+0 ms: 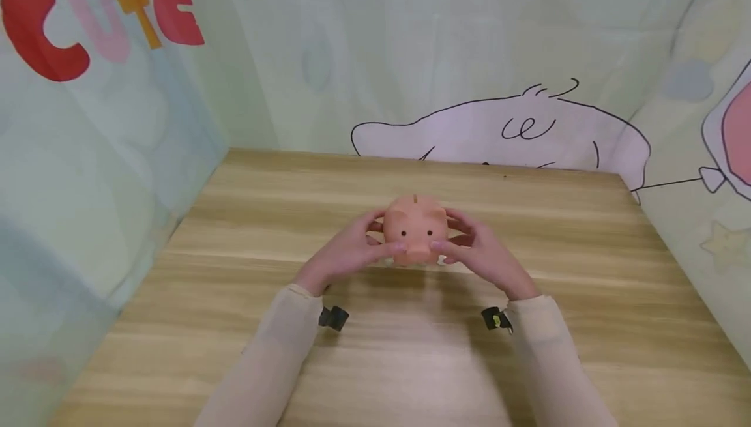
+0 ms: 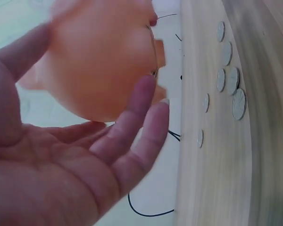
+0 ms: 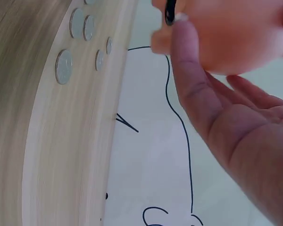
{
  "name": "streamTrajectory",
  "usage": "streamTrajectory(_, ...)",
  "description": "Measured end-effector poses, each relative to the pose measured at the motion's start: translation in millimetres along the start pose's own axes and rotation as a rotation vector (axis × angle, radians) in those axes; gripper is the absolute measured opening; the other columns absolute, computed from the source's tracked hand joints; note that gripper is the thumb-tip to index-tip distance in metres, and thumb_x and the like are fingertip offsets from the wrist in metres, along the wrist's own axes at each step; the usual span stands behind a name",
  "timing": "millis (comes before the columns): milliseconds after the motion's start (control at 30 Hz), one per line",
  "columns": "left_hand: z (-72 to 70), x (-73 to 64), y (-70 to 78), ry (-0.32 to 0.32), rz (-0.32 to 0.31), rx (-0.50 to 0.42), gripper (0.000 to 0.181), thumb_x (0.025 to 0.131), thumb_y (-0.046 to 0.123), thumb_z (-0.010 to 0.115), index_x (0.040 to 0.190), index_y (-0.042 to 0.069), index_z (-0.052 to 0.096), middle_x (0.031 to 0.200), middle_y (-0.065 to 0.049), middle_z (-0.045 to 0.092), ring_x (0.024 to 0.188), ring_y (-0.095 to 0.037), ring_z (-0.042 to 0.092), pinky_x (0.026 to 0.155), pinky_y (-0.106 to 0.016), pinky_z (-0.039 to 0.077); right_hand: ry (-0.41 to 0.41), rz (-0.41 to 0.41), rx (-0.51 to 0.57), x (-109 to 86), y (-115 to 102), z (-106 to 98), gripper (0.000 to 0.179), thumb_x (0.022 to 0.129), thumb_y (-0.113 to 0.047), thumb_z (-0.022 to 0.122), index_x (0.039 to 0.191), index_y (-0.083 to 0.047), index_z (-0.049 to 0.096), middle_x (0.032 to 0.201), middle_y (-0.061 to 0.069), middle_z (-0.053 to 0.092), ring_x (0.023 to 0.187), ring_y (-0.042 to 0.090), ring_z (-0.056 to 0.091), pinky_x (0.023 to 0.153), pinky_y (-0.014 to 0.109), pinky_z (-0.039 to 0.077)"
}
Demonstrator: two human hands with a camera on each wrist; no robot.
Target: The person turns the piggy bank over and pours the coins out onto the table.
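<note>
A pink piggy bank [image 1: 415, 221], upright with its face toward me and a slot on top, is held between both hands. My left hand [image 1: 347, 249] grips one side, its thumb near the snout and its fingers curled round the flank. The right hand [image 1: 488, 257] grips the other side in the same way. Both wrist views show the bank raised above the wooden table. Several silver coins [image 2: 238, 103] lie on the table below, also seen as coins [image 3: 63, 67] in the right wrist view. From the head, the bank and hands hide most of them.
The wooden table [image 1: 235, 323] reaches back to a pale curtain [image 1: 328, 36] with cartoon drawings. A second curtain side [image 1: 105, 153] with coloured letters stands along the left edge. Small black devices [image 1: 334, 318] sit at both wrists.
</note>
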State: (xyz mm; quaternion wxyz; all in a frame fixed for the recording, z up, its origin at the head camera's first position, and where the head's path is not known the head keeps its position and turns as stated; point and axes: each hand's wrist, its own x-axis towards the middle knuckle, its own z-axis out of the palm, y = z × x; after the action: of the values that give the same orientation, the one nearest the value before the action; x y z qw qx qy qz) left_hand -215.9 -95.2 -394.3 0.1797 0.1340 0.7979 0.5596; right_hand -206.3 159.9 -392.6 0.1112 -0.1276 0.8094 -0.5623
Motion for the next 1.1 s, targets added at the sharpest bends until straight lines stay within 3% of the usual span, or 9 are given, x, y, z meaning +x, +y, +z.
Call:
streamTrajectory(100, 0.6, 0.8, -2.7, 0.011, 0.024, -0.002, 0.094, 0.075, 0.041, 0.087, 0.151, 0.021, 0.035, 0.141, -0.001, 0.049, 0.106, -0.021, 0.061, 0.09, -0.043, 0.052, 0.007, -0.051, -0.024, -1.9, 1, -2, 0.084, 0.083, -0.017, 0.083, 0.152, -0.008, 0.037, 0.148, 0.018, 0.044, 0.114, 0.037, 0.061, 0.086, 0.042, 0.055)
streamTrajectory(300, 3.9, 2.4, -7.9, 0.027, 0.061, -0.015, 0.092, 0.078, 0.023, 0.088, 0.152, 0.022, 0.033, 0.149, -0.002, 0.042, 0.107, -0.022, 0.061, 0.089, -0.04, 0.053, 0.019, -0.107, -0.014, -2.1, 4, 2, 0.086, 0.079, -0.003, 0.083, 0.152, -0.005, 0.036, 0.15, 0.019, 0.042, 0.116, 0.04, 0.059, 0.087, 0.039, 0.055)
streamTrajectory(467, 7.5, 4.9, -7.9, 0.114, 0.226, -0.088, 0.097, 0.077, 0.005, 0.086, 0.154, 0.022, 0.03, 0.156, -0.001, 0.034, 0.113, -0.027, 0.058, 0.089, -0.04, 0.054, 0.085, -0.259, 0.069, 0.9, 6, 9, 0.09, 0.078, 0.013, 0.077, 0.154, -0.006, 0.032, 0.157, 0.012, 0.033, 0.129, 0.04, 0.049, 0.087, 0.038, 0.054)
streamTrajectory(533, 8.3, 5.8, -7.5, 0.131, 0.265, -0.1, 0.097, 0.077, 0.001, 0.085, 0.154, 0.022, 0.03, 0.157, 0.0, 0.032, 0.114, -0.028, 0.057, 0.089, -0.041, 0.054, 0.098, -0.296, 0.099, 1.9, 7, 11, 0.091, 0.077, 0.017, 0.075, 0.154, -0.006, 0.031, 0.158, 0.01, 0.031, 0.131, 0.04, 0.046, 0.086, 0.037, 0.054)
streamTrajectory(933, 8.0, 5.9, -10.9, 0.102, 0.24, -0.118, 0.099, 0.076, -0.001, 0.085, 0.155, 0.016, 0.029, 0.157, -0.004, 0.032, 0.111, -0.031, 0.058, 0.086, -0.044, 0.055, 0.095, -0.243, 0.126, 2.6, 13, 15, 0.093, 0.076, 0.019, 0.075, 0.154, -0.005, 0.032, 0.158, 0.011, 0.03, 0.13, 0.041, 0.047, 0.084, 0.036, 0.056)
streamTrajectory(1100, 7.9, 7.4, -11.7, 0.101, 0.225, -0.092, 0.098, 0.076, 0.001, 0.085, 0.155, 0.016, 0.029, 0.156, -0.005, 0.035, 0.109, -0.03, 0.058, 0.084, -0.041, 0.056, 0.099, -0.209, 0.077, 2.7, 14, 13, 0.092, 0.077, 0.01, 0.079, 0.154, -0.008, 0.033, 0.157, 0.01, 0.033, 0.129, 0.039, 0.05, 0.086, 0.038, 0.055)
